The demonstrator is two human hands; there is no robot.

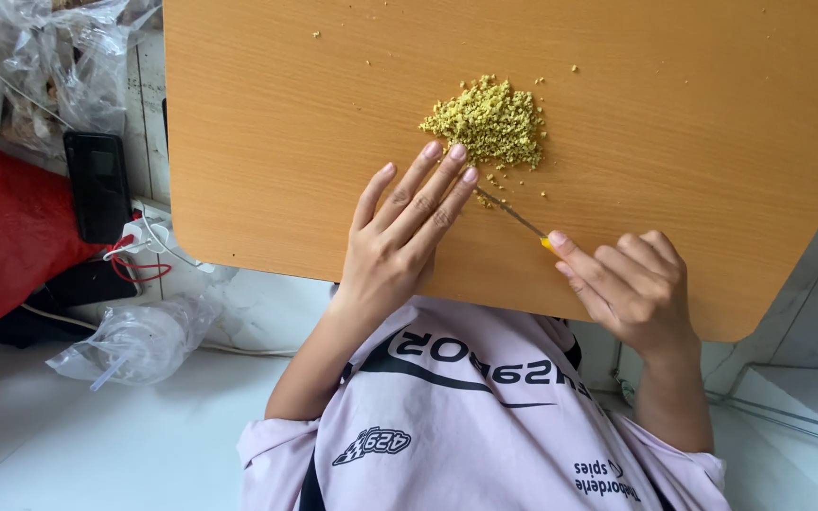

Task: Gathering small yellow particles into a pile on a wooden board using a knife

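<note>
**Chopped yellow-green heap on wooden tabletop, knife in right hand**

Far left, on the white floor: a red bag point(7, 227), crumpled clear plastic bags point(68, 57) above it, and a black phone-like device point(97, 185) standing just beside the tabletop's left edge. A white plug with red and white cords point(139, 248) lies below the device. Lower down, a clear plastic bag point(139, 341) holding a cup and straw rests on the floor.

The tabletop point(267, 123) is light brown wood grain, with rounded corners, and fills most of the upper view. Small crumbs are scattered over it.

The left hand point(400, 232) lies flat, palm down, on the tabletop. Its fingers point(437, 180) are stretched out straight and close together, holding nothing; the tips sit just beside the lower left edge of the heap of finely chopped yellow-green material point(489, 121). Whether the tips press on the blade cannot be told.

The knife point(513, 216) runs slantwise from the heap's lower edge down to the right; its thin metal blade lies low on the tabletop and its yellow handle shows only at the grip.

The right hand point(631, 284) is closed around the handle, fingers curled, forefinger extended along the top.

Bottom centre: the person's pale pink printed shirt point(466, 416).
</note>
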